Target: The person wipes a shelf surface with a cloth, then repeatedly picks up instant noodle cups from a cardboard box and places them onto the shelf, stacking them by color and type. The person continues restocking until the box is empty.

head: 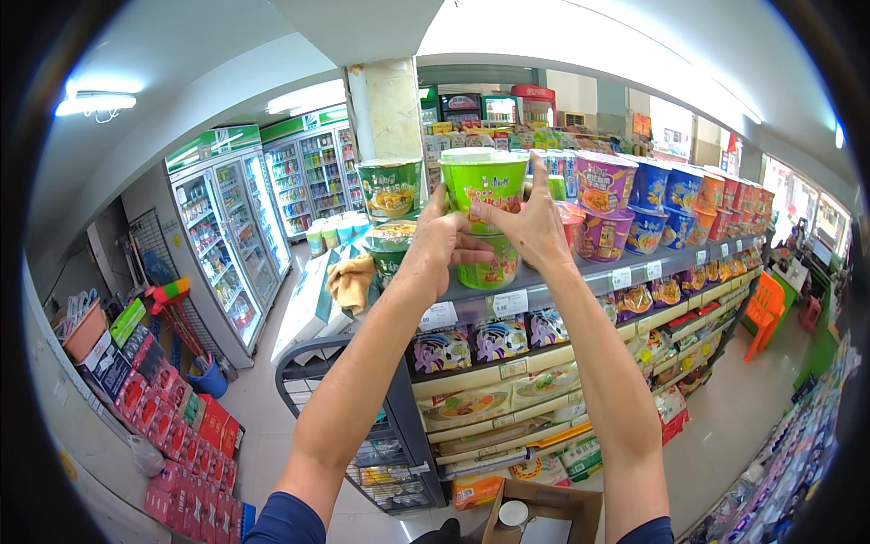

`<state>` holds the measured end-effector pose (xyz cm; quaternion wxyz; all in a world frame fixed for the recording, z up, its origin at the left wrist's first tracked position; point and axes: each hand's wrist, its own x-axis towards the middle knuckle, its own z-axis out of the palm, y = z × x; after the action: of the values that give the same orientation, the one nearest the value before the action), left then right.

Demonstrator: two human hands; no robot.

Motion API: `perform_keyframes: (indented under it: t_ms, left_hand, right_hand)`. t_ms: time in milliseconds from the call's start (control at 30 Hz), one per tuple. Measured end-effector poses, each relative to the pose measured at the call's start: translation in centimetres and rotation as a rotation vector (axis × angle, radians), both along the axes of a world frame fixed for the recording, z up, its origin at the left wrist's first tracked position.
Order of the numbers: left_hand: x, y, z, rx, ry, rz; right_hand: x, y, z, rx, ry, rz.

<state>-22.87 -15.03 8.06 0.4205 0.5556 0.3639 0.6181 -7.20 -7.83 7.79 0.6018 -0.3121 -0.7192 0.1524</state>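
Both my hands are on an upright light-green instant noodle cup (484,182), which sits on top of another light-green cup (491,272) on the top shelf. My left hand (438,245) grips its left side, fingers spread across the front near the lower cup. My right hand (533,221) holds its right side, with the thumb across the front and the index finger up by the rim. Left of them stand stacked dark-green noodle cups (390,189). On the right are stacked purple cups (603,182) and blue cups (650,185). A pinkish-red cup (569,226) is partly hidden behind my right hand.
A tan cloth (351,282) lies on white boxes left of the shelf. Below is an open cardboard box (578,506) holding a white round item. Packaged foods fill the lower shelves. Glass-door drink coolers (231,251) stand left; an orange chair (764,309) stands right.
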Motion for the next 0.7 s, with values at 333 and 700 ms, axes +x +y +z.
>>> perform_keyframes:
  t_ms: [333,700]
  left_hand:
    - [2.7,-9.3,-3.1,0.926,0.985,0.576]
    - [9.6,-11.2,-20.0,0.631,1.134,0.106]
  right_hand:
    - [8.0,-10.0,-4.1,-0.135,0.445,0.42]
    - [14.9,-17.8,-26.0,-1.02,0.811,0.502]
